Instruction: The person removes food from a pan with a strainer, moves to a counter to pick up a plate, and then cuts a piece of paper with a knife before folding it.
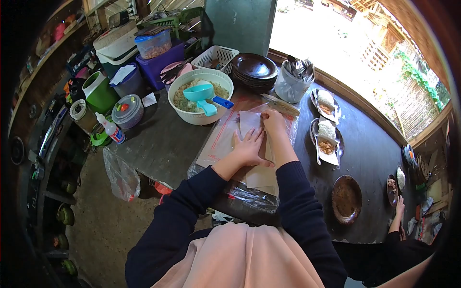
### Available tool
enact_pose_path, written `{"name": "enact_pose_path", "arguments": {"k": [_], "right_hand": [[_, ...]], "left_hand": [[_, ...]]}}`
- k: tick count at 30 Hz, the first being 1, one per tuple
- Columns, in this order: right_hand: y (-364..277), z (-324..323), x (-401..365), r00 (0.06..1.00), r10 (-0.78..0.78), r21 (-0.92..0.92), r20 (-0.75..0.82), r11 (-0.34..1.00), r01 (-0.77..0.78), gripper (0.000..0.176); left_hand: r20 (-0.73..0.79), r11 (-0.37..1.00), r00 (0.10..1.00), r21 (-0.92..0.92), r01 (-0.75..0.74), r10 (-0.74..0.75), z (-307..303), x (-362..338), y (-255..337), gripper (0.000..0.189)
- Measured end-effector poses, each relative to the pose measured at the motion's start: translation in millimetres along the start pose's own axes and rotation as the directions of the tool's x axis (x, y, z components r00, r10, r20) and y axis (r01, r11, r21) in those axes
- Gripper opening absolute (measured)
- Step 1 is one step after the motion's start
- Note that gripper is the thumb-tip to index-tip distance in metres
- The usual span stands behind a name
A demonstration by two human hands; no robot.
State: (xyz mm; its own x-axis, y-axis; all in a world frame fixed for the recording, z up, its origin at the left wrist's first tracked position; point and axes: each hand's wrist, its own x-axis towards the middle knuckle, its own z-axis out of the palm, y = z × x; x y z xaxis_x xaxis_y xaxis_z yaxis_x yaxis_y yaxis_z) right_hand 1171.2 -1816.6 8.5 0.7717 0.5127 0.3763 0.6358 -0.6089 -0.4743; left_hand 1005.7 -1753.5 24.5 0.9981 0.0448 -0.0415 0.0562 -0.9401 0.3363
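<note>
A stack of brown wrapping paper (217, 150) with red print lies on the dark table in front of me, with clear plastic around it. On top is a loose or folded sheet of paper (261, 178). My left hand (247, 148) presses flat on the paper with its fingers spread. At the sheet's far edge, my right hand (274, 122) has its fingers curled and pinched on the paper; its fingertips are partly hidden. Just beyond the stack stands a white tub of rice (178, 113) with a turquoise scoop (199, 92) in it.
Stacked dark plates (254, 67) and a cutlery bucket (291, 85) stand at the back. Plates of rice (327, 129) sit on the right, near a brown plate (346, 199). Another person's hand (399, 206) is at the far right. A squeeze bottle (111, 128) stands left.
</note>
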Motion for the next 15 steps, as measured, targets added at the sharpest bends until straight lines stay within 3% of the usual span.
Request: {"name": "enact_pose_path", "arguments": {"k": [3,6,9,11,15], "right_hand": [[-7.1,-3.4,-8.5,0.999,0.037,-0.004,0.011,0.999,-0.037,0.018],[-8.8,-2.5,-16.4,0.999,0.012,-0.135,0.030,0.991,-0.008,0.021],[-8.0,-6.8,-28.6,0.996,-0.083,-0.136,-0.034,0.988,0.077,0.022],[-14.3,-17.7,-35.1,0.997,-0.030,-0.228,0.069,0.973,0.045,0.021],[-17.4,-27.8,-48.7,0.993,-0.032,-0.273,0.110,0.960,0.061,0.021]], "left_hand": [[-0.012,1.000,1.000,-0.003,-0.002,0.002,0.3,0.5,1.2,0.132],[-0.009,1.000,1.000,-0.016,0.005,-0.005,-1.2,-0.8,0.7,0.133],[-0.018,0.999,1.000,-0.037,-0.001,0.000,-0.7,-0.1,0.6,0.133],[-0.026,0.999,1.000,-0.050,-0.009,0.008,0.1,-0.5,0.0,0.133],[-0.012,0.999,1.000,-0.035,-0.005,0.004,0.1,-0.2,-0.7,0.133]]}}
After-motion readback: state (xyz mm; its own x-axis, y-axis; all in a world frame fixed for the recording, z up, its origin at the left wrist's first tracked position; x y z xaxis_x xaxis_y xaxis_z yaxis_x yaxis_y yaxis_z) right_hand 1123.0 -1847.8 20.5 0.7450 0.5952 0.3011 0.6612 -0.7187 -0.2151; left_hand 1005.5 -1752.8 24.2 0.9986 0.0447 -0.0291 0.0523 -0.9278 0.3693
